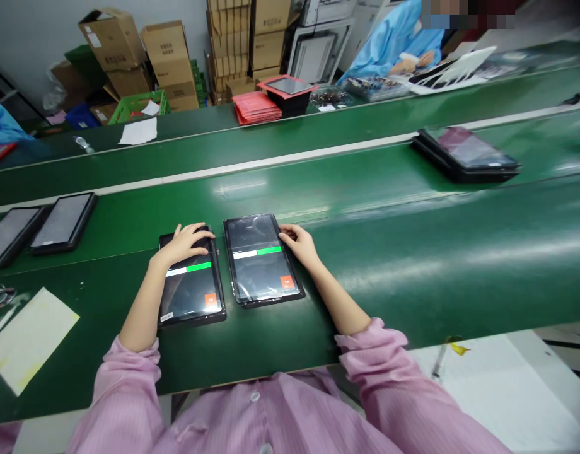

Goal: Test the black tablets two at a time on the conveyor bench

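Two black tablets with lit screens lie side by side on the green work surface in front of me. Across the upper part of the left tablet (188,296) rests my left hand (183,246), its fingers spread and reaching to the right edge. My right hand (297,243) holds the upper right edge of the right tablet (259,274) between thumb and fingers. Both screens show a white and green bar and an orange square near the lower right corner. The right tablet seems to lie on another dark flat piece, which shows along its lower edge.
More tablets (63,221) lie at the left, and a stack of tablets (467,154) sits at the far right. A pale sheet (32,340) is at the front left. Beyond the white rail (290,156) are red sheets (256,108) and a co-worker's blue sleeve (384,41).
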`<state>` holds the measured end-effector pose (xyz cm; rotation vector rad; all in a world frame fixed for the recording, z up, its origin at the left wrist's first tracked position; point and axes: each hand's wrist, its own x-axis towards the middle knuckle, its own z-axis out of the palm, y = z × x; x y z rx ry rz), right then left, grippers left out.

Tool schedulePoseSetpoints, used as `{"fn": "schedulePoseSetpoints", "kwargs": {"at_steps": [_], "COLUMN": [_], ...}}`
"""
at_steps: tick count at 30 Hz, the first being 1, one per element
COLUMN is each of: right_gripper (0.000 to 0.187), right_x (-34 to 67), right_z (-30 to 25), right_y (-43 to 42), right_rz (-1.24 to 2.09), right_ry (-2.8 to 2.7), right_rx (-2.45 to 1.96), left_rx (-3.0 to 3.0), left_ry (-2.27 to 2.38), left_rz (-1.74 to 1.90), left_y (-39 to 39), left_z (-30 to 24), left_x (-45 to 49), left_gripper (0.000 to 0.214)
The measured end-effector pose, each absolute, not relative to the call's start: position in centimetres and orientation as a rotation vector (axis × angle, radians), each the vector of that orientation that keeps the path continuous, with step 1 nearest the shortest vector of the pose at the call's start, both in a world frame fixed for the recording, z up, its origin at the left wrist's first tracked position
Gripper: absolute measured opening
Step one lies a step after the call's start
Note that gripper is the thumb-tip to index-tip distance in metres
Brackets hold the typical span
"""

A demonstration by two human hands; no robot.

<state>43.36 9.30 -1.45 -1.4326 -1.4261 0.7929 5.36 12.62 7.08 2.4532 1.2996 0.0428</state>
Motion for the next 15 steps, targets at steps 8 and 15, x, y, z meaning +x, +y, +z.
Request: {"fn": "schedulePoseSetpoints", "kwargs": {"at_steps": [8, 15], "right_gripper": [0.031, 0.034], "right_x": [43.5, 43.5], "right_z": [-1.5, -1.9], "right_y": [9.3, 9.5], "right_rz": [0.82, 0.855], "right_ry": [-1.338, -1.322], "right_rx": [-1.435, -1.422], "left_rx": [2.496, 2.469], "left_ry": [1.282, 1.282], "left_rz": [-0.046, -0.031], "left_y": [12.6, 12.9], "left_z": [6.7, 7.3], "left_x": [6.3, 6.2], "left_gripper": [0.022, 0.028]}}
